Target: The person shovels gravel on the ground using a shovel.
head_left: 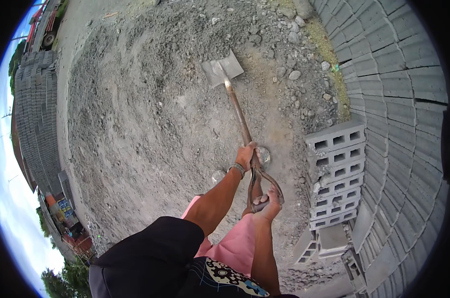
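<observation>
A shovel (239,111) with a flat square metal blade and a wooden shaft points away from me over grey sandy ground. Its blade (222,69) rests at the gravel pile (185,44) and carries little or nothing that I can make out. My left hand (245,156), with a watch (238,169) on the wrist, is wrapped round the lower shaft just ahead of the forked grip. Closer to my body, my right hand (269,204) is closed on the cross-handle at the end.
Hollow concrete blocks (335,155) are stacked at my right, beside a wall of tightly packed blocks (388,89). Loose stones (294,75) lie ahead on the right. Another tall block stack (36,114) stands far left, with a vehicle wheel (49,38) beyond it.
</observation>
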Tool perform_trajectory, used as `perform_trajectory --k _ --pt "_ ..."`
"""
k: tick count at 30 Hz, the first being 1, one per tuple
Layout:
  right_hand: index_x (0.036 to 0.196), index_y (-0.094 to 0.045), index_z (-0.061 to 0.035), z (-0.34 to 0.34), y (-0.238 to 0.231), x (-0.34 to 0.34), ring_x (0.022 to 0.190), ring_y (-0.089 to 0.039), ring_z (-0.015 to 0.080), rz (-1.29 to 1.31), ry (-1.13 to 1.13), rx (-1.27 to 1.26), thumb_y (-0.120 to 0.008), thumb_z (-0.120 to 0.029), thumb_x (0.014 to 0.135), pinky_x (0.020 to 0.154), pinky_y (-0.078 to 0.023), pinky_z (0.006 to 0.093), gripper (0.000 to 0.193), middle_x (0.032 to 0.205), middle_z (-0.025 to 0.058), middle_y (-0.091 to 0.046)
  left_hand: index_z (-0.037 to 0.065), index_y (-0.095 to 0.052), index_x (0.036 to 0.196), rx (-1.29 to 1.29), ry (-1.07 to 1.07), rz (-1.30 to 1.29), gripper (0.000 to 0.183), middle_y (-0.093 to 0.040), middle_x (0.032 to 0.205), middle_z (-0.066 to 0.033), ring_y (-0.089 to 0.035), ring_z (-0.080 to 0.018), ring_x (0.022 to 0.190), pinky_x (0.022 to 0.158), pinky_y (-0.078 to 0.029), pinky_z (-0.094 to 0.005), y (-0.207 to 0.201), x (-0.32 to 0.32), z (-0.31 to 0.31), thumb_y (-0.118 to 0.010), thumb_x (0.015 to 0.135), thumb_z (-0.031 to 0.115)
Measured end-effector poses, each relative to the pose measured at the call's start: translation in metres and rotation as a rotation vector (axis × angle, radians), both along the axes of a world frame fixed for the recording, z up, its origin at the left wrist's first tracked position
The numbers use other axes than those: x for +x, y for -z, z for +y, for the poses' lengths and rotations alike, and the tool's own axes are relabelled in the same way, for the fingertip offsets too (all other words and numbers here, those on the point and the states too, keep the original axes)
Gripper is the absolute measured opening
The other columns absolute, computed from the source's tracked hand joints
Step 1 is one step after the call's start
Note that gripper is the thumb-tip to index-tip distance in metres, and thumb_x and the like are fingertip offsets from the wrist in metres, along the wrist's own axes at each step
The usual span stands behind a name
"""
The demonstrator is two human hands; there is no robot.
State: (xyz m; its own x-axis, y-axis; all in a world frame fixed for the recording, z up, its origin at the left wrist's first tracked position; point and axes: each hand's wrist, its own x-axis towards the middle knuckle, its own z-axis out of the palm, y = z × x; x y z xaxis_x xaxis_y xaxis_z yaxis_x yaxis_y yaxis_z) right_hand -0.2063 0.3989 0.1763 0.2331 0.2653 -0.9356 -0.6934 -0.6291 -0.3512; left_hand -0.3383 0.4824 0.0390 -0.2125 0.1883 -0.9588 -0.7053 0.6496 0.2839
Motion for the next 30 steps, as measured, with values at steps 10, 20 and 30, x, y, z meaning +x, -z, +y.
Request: perform_trajectory --k 10,20,30 --pt "0.113 -0.057 -0.0039 0.014 -0.058 0.024 0.037 -0.044 0.0184 0.064 0.003 0.021 -0.059 -0.011 0.079 0.039 -0.045 0.0321 0.035 0.051 0.0023 -0.043 0.003 -0.057 0.072 -0.148 0.050 -0.053 0.018 -0.056 0.064 -0.0076 -0.056 -0.0185 0.049 0.044 -0.050 -0.0344 -0.047 0.024 -0.006 -0.059 0.086 0.014" --pt "0.095 -0.062 -0.0085 0.189 0.036 -0.043 0.044 -0.042 0.0144 0.188 -0.034 0.118 -0.062 -0.016 0.081 0.042 -0.040 0.0284 0.016 0.057 -0.0008 -0.045 -0.005 -0.056 0.091 0.060 0.183 0.028 0.026 -0.062 0.077 -0.0136 -0.063 -0.0267 0.061 0.054 -0.055 -0.0412 0.027 -0.079 0.184 -0.060 0.089 0.020" --pt "0.082 -0.055 -0.0079 0.194 0.055 -0.059 0.042 -0.045 0.0148 -0.367 -0.073 -0.297 -0.069 -0.019 0.079 0.038 -0.039 0.0301 0.018 0.057 0.0019 -0.046 -0.006 -0.052 0.108 -0.178 0.187 -0.073 0.041 -0.065 0.094 -0.0175 -0.067 -0.0321 0.076 0.070 -0.058 -0.0442 0.105 -0.172 0.236 -0.062 0.090 0.030"
